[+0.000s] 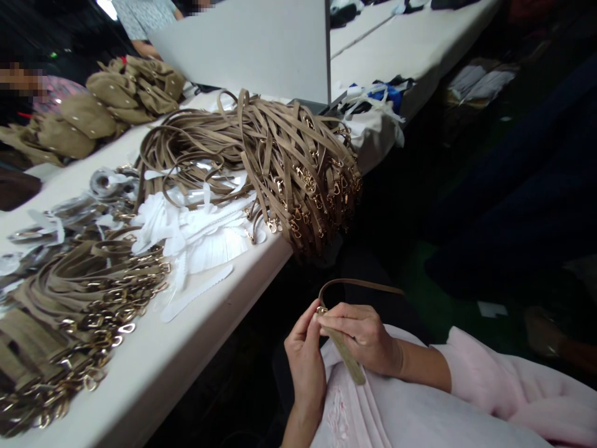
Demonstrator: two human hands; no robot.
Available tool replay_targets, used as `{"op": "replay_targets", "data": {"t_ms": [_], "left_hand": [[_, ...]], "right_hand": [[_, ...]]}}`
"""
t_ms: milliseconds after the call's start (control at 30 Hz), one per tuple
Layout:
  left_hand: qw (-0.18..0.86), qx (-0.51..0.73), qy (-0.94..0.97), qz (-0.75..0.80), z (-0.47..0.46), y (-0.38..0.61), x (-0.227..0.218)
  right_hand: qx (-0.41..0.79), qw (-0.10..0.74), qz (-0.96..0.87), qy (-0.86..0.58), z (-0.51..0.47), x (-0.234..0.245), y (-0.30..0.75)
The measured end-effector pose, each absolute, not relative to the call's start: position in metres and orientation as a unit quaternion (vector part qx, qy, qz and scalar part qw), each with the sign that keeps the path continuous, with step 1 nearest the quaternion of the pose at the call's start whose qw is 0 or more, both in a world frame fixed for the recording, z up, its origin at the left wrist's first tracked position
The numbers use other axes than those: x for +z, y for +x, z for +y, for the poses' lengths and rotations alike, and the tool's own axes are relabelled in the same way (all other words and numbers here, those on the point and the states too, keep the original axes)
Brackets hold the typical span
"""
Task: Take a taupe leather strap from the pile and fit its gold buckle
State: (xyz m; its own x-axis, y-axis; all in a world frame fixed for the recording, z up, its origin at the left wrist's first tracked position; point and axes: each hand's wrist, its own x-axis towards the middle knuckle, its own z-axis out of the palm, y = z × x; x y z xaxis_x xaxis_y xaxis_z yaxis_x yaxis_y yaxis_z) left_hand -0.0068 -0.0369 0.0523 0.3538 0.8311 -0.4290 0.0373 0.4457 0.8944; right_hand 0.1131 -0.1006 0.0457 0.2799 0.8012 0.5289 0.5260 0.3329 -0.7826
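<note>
Above my lap, both hands come together on an olive-brown strap (347, 358). My left hand (305, 354) pinches it near a small gold metal buckle or clasp (321, 310). From the other side, my right hand (366, 333) closes its fingers around the strap beside the same metal piece. The strap's wide end hangs down past my right fingers, while a narrow length curves up and away to the right. Exactly how the fingertips grip the metal is hidden.
A heap of brown straps with gold clasps (280, 143) hangs over the table's (233, 317) edge. Shorter straps (88, 292) lie at left, beside white strips (196, 236) and plastic-wrapped rolls (112, 182). Behind stand a grey panel (252, 50) and brown fabric bags (112, 102). Two people are across the table.
</note>
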Motion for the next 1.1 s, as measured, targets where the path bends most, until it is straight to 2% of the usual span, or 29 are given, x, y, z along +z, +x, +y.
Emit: {"op": "replay_targets", "data": {"t_ms": [133, 267, 367, 467, 533, 633, 767, 967, 1100], "left_hand": [[0.74, 0.279, 0.416, 0.45, -0.034, -0.009, 0.048], [0.762, 0.282, 0.391, 0.432, -0.028, -0.012, 0.038], [0.778, 0.269, 0.374, 0.427, -0.023, -0.015, 0.032], [0.811, 0.237, 0.361, 0.394, -0.02, -0.02, 0.033], [0.828, 0.212, 0.365, 0.37, -0.017, -0.025, 0.038], [0.837, 0.123, 0.404, 0.348, -0.012, -0.036, 0.05], [0.787, 0.008, 0.518, 0.335, -0.005, -0.047, 0.065], [0.635, -0.024, 0.716, 0.289, 0.016, -0.048, 0.082], [0.647, -0.032, 0.7, 0.3, 0.03, -0.05, 0.086]], "right_hand": [[0.073, 0.485, -0.637, -0.595, -0.102, 0.044, 0.117], [0.156, 0.432, -0.675, -0.577, -0.108, 0.046, 0.126], [0.232, 0.471, -0.664, -0.532, -0.11, 0.046, 0.14], [0.269, 0.505, -0.588, -0.572, -0.104, 0.043, 0.156], [0.333, 0.45, -0.572, -0.6, -0.098, 0.04, 0.166], [0.44, 0.339, -0.606, -0.57, -0.093, 0.04, 0.178], [0.425, 0.296, -0.652, -0.553, -0.091, 0.045, 0.186], [0.309, 0.289, -0.662, -0.619, -0.08, 0.053, 0.199], [0.361, 0.316, -0.595, -0.645, -0.079, 0.06, 0.212]]}}
